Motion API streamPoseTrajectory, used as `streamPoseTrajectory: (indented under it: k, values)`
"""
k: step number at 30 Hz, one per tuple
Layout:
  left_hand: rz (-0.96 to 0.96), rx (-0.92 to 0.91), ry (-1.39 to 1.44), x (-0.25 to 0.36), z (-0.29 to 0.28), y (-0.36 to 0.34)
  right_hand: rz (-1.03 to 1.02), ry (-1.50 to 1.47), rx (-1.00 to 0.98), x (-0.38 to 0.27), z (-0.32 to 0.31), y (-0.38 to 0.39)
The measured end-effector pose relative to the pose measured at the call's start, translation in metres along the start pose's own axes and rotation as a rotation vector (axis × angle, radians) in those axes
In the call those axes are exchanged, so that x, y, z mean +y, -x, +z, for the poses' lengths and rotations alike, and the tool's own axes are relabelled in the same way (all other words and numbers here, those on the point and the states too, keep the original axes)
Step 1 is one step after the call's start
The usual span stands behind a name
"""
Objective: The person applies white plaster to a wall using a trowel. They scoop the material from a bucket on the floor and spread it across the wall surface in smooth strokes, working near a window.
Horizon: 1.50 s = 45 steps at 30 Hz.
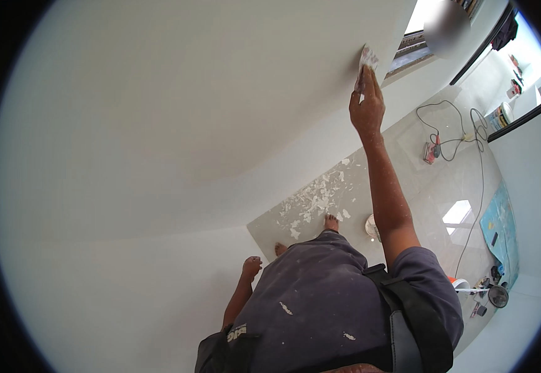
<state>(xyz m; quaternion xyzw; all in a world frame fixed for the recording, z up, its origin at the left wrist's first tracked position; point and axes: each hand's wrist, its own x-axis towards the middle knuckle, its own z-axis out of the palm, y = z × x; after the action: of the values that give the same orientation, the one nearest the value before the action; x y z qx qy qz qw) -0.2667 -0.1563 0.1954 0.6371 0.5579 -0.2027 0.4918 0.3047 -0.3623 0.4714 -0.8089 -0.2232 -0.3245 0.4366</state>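
Note:
My right arm reaches up and forward along the off-white wall. In my right hand is a thin, dusty sheet, whitish with reddish patches, held flat against the wall close to the window; it looks like sandpaper. The fingers stretch out over it, pressing it. My left hand hangs low by my left side, beside the wall, with its fingers curled in. Nothing shows in it.
White flakes litter the tiled floor by my bare feet. A small tub stands beside my right leg. Farther right lie a red power tool with its grey cord, a blue sheet and a bucket by the doorway.

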Motion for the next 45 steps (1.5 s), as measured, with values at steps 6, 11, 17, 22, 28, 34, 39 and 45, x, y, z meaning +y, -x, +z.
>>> streamPoseTrajectory:
  k: [6, 11, 17, 22, 28, 34, 39, 45]
  values:
    - [0.121, -0.053, 0.031, -0.049, -0.025, -0.058, 0.123, -0.069, -0.074, -0.061, 0.074, 0.149]
    - [0.18, -0.069, 0.111, -0.184, -0.022, -0.203, 0.203, -0.124, -0.184, -0.101, 0.171, 0.361]
    - [0.133, -0.057, 0.085, -0.24, -0.015, -0.233, 0.224, -0.234, -0.265, -0.116, 0.201, 0.454]
    - [0.134, -0.038, -0.057, -0.252, -0.017, -0.216, 0.308, -0.282, -0.356, -0.136, 0.211, 0.483]
    - [0.168, -0.033, -0.055, -0.264, -0.016, -0.216, 0.212, -0.296, -0.335, -0.154, 0.219, 0.503]
    - [0.127, -0.028, -0.067, -0.261, -0.017, -0.213, 0.22, -0.331, -0.403, -0.174, 0.219, 0.52]
    - [0.1, -0.058, 0.026, -0.263, -0.014, -0.22, 0.215, -0.357, -0.481, -0.186, 0.215, 0.533]
    - [0.18, -0.066, 0.0, -0.268, -0.009, -0.236, 0.146, -0.38, -0.527, -0.199, 0.213, 0.548]
